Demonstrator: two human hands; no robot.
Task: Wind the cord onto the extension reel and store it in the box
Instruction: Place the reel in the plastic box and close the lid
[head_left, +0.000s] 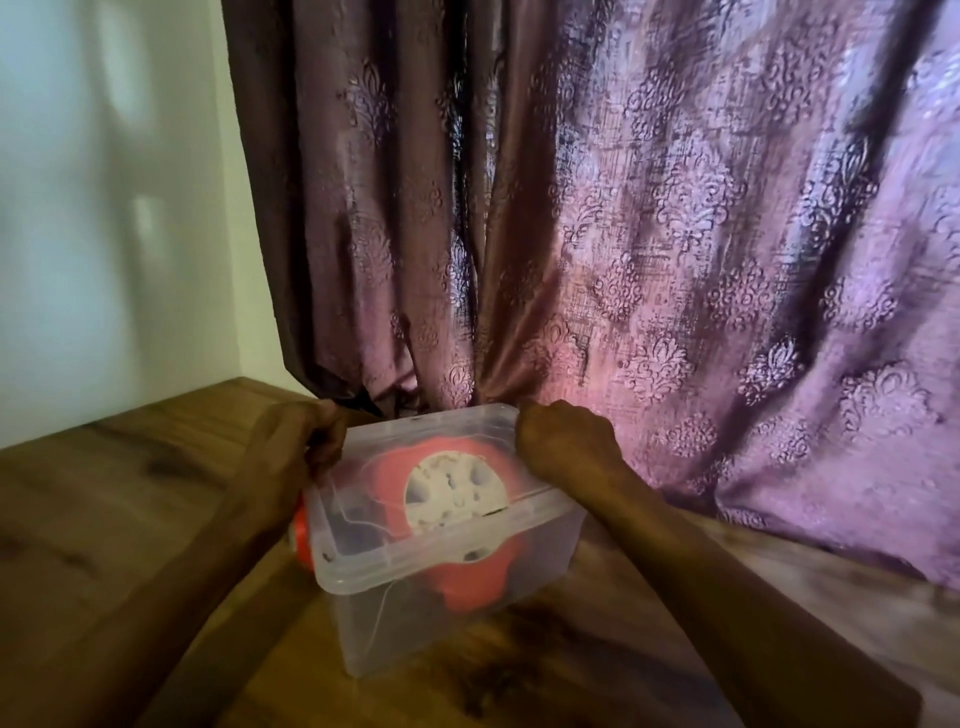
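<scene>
A clear plastic box stands on the wooden table with its clear lid on top. Inside lies the extension reel, red with a white socket face turned upward, and a thin white cord runs down inside the front wall. A red latch shows on the box's left side. My left hand grips the lid's far left edge. My right hand is closed over the far right corner of the lid.
A purple patterned curtain hangs right behind the box and drapes onto the table at the right. A pale wall stands at the left. Bare wood lies to the left and in front of the box.
</scene>
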